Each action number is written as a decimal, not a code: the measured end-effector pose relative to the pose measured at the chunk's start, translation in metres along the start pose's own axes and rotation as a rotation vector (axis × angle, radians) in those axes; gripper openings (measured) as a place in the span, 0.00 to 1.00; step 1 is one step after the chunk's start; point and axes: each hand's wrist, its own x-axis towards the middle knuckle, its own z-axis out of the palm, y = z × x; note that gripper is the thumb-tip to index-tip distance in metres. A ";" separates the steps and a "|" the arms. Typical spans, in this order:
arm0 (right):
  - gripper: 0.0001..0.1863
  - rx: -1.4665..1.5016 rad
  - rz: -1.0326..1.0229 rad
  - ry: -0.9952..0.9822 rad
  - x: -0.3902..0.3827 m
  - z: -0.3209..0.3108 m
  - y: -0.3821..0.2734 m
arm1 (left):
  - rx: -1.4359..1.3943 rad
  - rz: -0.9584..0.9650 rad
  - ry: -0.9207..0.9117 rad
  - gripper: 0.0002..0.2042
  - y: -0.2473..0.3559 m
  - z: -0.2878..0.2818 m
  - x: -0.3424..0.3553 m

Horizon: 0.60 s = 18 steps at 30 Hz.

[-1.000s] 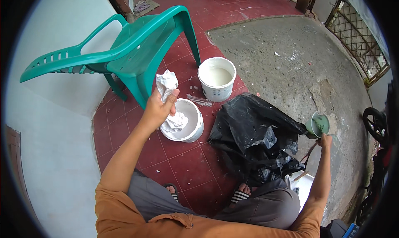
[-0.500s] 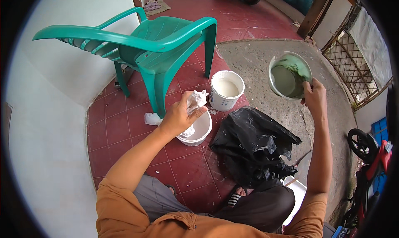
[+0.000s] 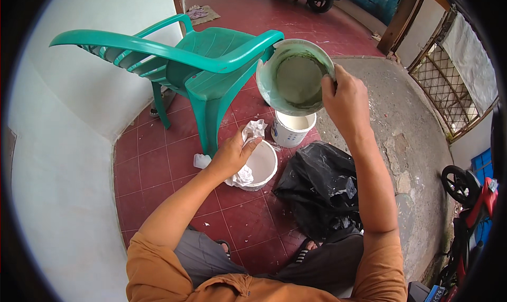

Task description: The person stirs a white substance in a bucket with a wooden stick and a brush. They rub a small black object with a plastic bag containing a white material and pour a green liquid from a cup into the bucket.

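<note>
My right hand (image 3: 347, 98) is closed on the rim of a pale green plastic bowl (image 3: 266, 88), raised and tilted so its inside shows, with grey-green residue at the bottom. My left hand (image 3: 232, 154) grips a crumpled white plastic bag (image 3: 255, 130), part of which hangs below the fingers. Beneath that hand, on the floor, stands a round white tub (image 3: 270, 170) with a pale inside. A white bucket (image 3: 289, 137) holding whitish contents is just below the raised bowl, which hides part of its rim.
A green plastic armchair (image 3: 211, 85) stands at the left by the white wall (image 3: 63, 170). To the right of the tub, a black plastic bag (image 3: 327, 186) lies heaped across red tiles and concrete. Motorbikes are parked at the far end and at right, near a mesh gate (image 3: 449, 83).
My right hand has swung the bowl leftward, from over the concrete to above the white bucket. My left hand keeps its hold on the crumpled bag, with little movement.
</note>
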 end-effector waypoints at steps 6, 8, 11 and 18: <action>0.20 -0.037 -0.145 0.115 -0.009 0.021 -0.005 | -0.079 -0.014 -0.046 0.16 -0.005 0.003 0.001; 0.20 -0.048 -0.162 0.118 -0.011 0.024 -0.005 | -0.096 -0.010 -0.078 0.15 -0.007 0.006 0.002; 0.20 -0.070 -0.191 0.125 -0.013 0.025 -0.004 | -0.154 -0.046 -0.128 0.14 -0.012 0.011 0.003; 0.21 -0.103 -0.236 0.169 -0.017 0.029 -0.001 | -0.298 -0.177 -0.233 0.15 -0.004 0.010 0.005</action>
